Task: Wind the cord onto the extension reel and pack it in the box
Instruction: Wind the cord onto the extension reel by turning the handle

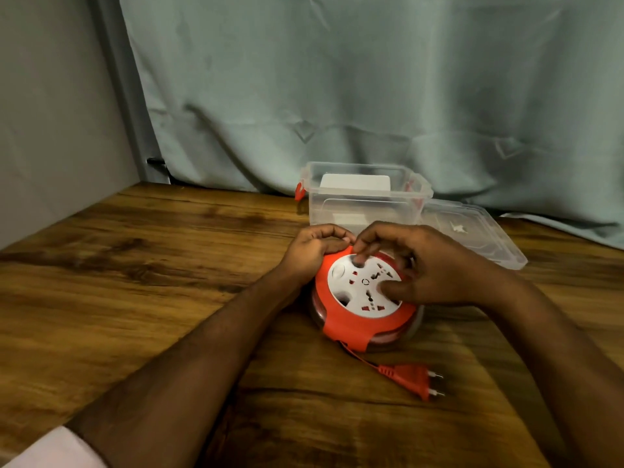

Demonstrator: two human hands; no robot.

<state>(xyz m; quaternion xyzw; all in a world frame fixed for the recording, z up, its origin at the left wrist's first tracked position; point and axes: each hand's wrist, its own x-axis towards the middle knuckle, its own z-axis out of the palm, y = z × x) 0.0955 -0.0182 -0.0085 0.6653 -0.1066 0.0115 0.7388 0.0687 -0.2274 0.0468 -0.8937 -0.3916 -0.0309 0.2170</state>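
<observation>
Plug (416, 380) lay nearest me on wooden worktop (135, 265), short stretch of orange cord (358, 354) running back to reel. Extension reel (363, 300) sat flat mid-worktop, white socket face up. I saw left hand (312, 249) clamped on reel's far-left orange rim, fingers curled shut on it. Right hand (429, 268) pressed on socket face, fingertip in winding hole, thumb down. Beyond: clear box (364, 197) open, lid (472, 234) flat at its right. Curtain (371, 79) behind.
</observation>
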